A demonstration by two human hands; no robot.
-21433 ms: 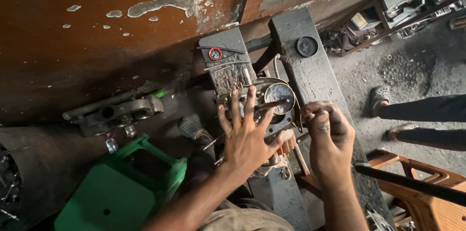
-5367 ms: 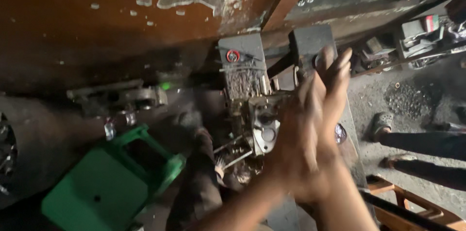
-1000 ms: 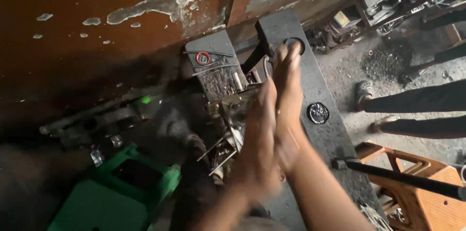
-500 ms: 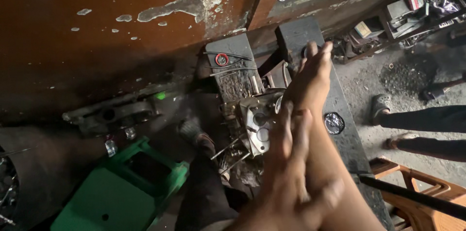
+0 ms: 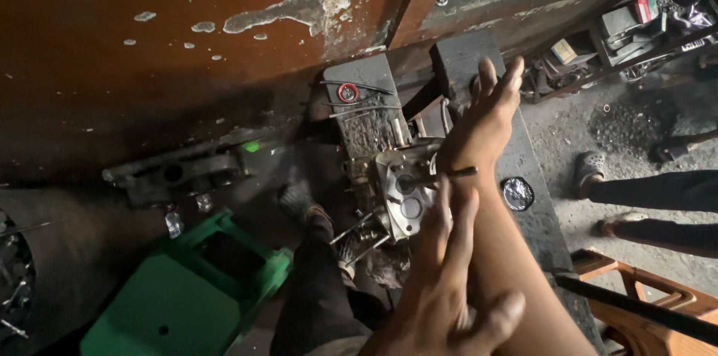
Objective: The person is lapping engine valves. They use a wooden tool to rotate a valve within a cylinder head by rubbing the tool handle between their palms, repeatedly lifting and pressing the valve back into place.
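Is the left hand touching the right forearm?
Touching. The head view shows the left hand lying flat along the right forearm, fingers reaching the wrist, no gap visible.

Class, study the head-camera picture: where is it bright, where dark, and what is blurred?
Head view: daylight brightens the gritty floor at right; the lower left around the green stool lies in deep shadow; the left hand, close to the lens, is soft; the right hand and metal engine part are sharper.
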